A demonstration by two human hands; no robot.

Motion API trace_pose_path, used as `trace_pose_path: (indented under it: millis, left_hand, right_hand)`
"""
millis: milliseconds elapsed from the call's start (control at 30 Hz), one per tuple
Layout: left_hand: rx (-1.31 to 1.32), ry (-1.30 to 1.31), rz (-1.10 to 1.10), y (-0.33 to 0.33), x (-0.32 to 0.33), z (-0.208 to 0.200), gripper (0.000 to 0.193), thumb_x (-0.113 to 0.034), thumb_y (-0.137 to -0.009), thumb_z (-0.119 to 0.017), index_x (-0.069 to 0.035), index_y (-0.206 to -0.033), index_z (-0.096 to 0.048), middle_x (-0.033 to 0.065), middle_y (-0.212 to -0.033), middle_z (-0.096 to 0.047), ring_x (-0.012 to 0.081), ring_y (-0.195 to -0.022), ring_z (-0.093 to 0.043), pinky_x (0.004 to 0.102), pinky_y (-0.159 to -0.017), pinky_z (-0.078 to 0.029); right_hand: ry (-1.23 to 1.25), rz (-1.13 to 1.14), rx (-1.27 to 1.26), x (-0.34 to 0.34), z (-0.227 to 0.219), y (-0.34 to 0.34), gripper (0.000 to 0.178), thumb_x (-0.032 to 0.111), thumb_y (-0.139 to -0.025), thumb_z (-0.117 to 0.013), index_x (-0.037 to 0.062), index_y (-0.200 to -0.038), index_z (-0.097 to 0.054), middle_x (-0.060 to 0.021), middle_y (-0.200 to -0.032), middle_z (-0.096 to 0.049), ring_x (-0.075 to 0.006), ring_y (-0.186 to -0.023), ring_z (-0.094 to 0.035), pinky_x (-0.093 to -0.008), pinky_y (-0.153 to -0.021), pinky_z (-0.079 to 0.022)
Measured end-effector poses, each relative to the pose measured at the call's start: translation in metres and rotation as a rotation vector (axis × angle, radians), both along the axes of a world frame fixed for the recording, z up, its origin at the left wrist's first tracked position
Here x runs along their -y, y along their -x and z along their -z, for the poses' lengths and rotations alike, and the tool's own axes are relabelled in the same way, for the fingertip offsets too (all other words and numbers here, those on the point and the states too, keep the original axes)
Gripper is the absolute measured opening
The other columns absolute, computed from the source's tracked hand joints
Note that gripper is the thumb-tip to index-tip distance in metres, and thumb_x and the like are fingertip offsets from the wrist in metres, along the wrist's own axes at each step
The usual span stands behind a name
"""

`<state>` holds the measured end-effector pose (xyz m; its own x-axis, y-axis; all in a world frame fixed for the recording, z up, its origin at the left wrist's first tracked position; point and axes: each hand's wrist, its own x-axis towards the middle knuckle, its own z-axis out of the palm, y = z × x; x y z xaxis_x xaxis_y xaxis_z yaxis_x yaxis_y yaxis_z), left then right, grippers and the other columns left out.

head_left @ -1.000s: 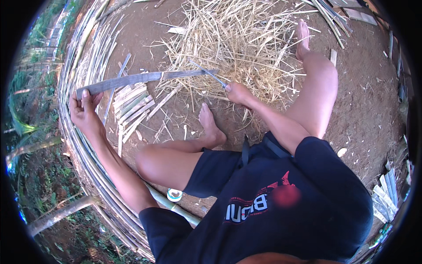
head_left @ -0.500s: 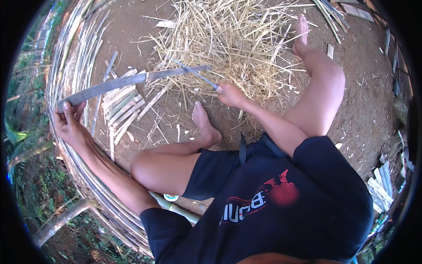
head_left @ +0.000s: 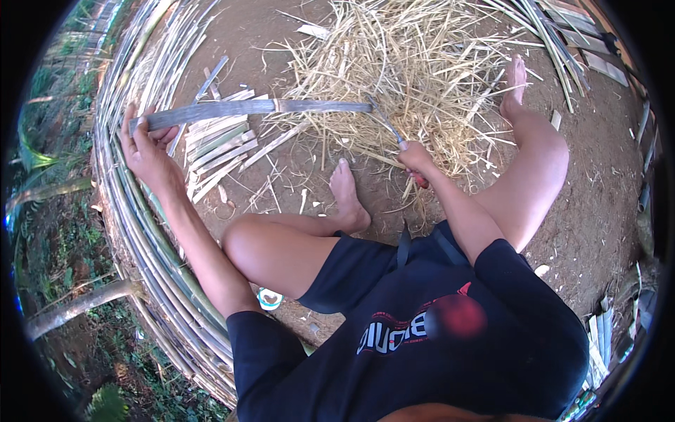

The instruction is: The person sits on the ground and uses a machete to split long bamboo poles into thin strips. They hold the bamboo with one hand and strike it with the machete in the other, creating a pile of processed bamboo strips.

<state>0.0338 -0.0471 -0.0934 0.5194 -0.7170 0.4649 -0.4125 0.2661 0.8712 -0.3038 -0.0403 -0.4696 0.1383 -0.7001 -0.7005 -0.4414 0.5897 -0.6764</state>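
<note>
My left hand (head_left: 153,160) pinches the left end of a long, dark grey bamboo strip (head_left: 218,110), thumb on top and other fingers spread under it. A pale node marks the strip near its middle. Closed around the red handle of a thin-bladed knife (head_left: 387,125) is my right hand (head_left: 420,157). The blade points up and left, its front part at the strip's right end; whether it touches there I cannot tell. Beneath the strip lies a stack of short split bamboo pieces (head_left: 223,144). A heap of pale shavings (head_left: 415,56) spreads behind the knife.
Long bamboo poles (head_left: 151,232) curve along my left side, with greenery beyond. More strips (head_left: 555,49) lie at the far right. My bare legs are spread on the dirt floor (head_left: 590,162). A small white cup (head_left: 270,299) stands beside my left thigh.
The bamboo strip is now more level. The knife has shifted from crossing the strip to its right end, its blade pointing more steeply upward. The whole view has shifted somewhat.
</note>
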Motion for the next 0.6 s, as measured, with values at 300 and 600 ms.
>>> trace_pose_path:
  millis: [300,600]
  left_hand:
    - [-0.339,-0.118,0.355,-0.022,-0.025,-0.006,0.029,-0.016,-0.095,-0.056,0.003,-0.118,-0.055,0.0170,-0.107,-0.064,0.0206,-0.097,-0.064,0.0299,-0.078,-0.060]
    - [-0.070,-0.108,0.341,0.028,-0.026,-0.010,0.028,-0.007,-0.092,-0.062,0.003,-0.118,-0.056,0.0162,-0.111,-0.062,0.0200,-0.102,-0.062,0.0336,-0.087,-0.058]
  right_hand:
    - [0.116,-0.140,0.172,-0.016,-0.107,-0.030,0.020,0.015,-0.082,-0.066,0.0080,-0.082,-0.048,-0.0022,-0.060,-0.052,-0.0110,-0.043,-0.051,-0.0276,-0.040,-0.044]
    - [0.518,-0.152,0.194,-0.040,-0.168,-0.045,0.021,0.021,-0.082,-0.069,0.0044,-0.087,-0.057,-0.0070,-0.068,-0.058,-0.0199,-0.061,-0.056,-0.0363,-0.061,-0.047]
